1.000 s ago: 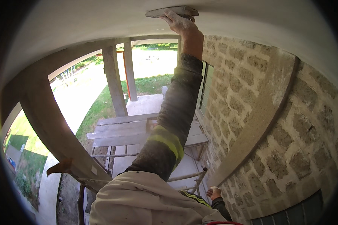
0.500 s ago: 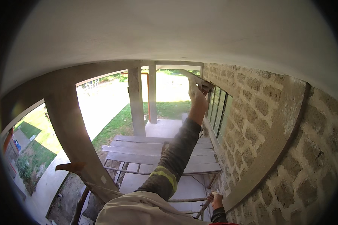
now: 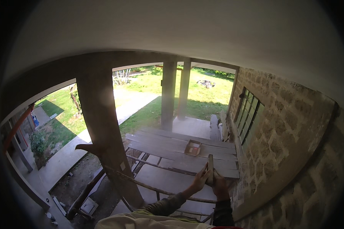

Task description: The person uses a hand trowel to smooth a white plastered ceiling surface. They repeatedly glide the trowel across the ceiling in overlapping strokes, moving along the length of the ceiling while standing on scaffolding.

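In front of me, low and right of the middle, both my hands meet at a flat block-like tool (image 3: pixel 210 166), seen edge-on and standing upright. It may be a sanding block, though its face is turned away. My left hand (image 3: pixel 200 181) grips it from the left with bent fingers. From the other side my right hand (image 3: pixel 219 186) is closed round its lower part; shadow hides some of those fingers. Beyond the tool, an open shallow box (image 3: pixel 193 148) sits on the grey planks (image 3: pixel 156 147) of a raised platform.
A pale ceiling (image 3: pixel 187 26) spans close overhead. The stone wall (image 3: pixel 273 114) with a barred window (image 3: pixel 249 114) runs along the right. At the left stands a thick pillar (image 3: pixel 99 107). Scaffold poles (image 3: pixel 156 187) cross below my arms, above a lower concrete floor (image 3: pixel 156 177).
My left arm has come down from near the ceiling with the tool. My right hand has left the scaffold pole and joined it on the tool. The view has shifted, uncovering the box.
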